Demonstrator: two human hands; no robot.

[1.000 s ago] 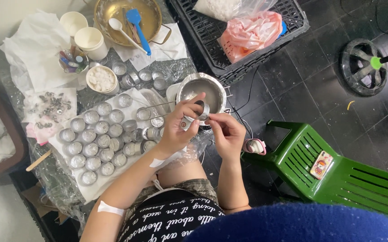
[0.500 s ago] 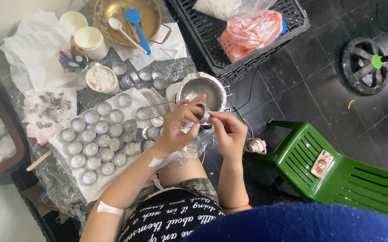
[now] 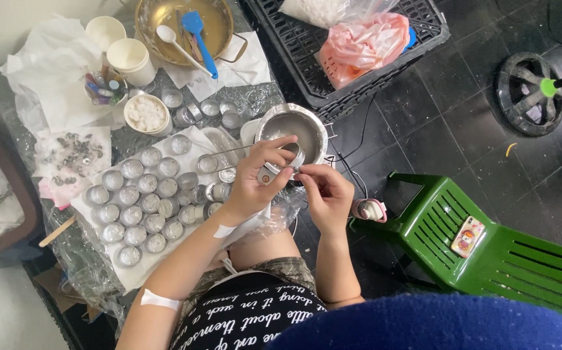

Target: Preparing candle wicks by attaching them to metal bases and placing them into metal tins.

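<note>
My left hand holds a small round metal cup tilted on its side, just in front of a steel pot. My right hand has thumb and forefinger pinched together at the cup's lower rim. Whatever sits between those fingertips is too small to make out. Several matching empty metal cups stand in rows on white paper left of my left hand. A pair of thin metal tongs lies between the rows and the pot.
A brass bowl with a blue spatula and a white spoon sits at the back. Paper cups, a bowl of white pellets and a black crate of bags are nearby. A green plastic chair stands at right.
My left hand has turned the cup slightly and lifted it a little toward the pot. My right fingertips stayed pinched at its rim. Nothing else moved.
</note>
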